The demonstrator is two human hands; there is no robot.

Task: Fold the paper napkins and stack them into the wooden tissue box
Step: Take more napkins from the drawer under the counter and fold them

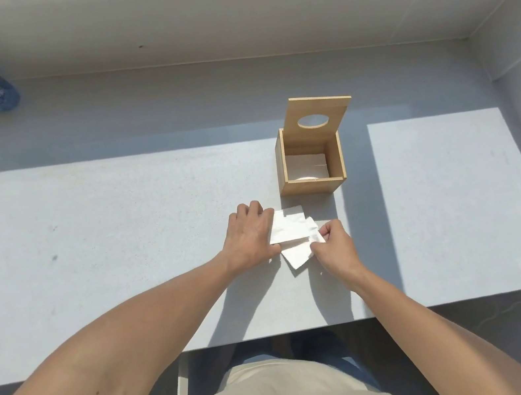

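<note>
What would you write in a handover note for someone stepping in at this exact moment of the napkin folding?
Left hand presses flat on the paper napkins on the table. Right hand pinches a napkin's right edge.
Wooden tissue box stands just beyond, lid propped open, white napkins already inside.
Left: finish folding these, then stack them in the box.
</note>
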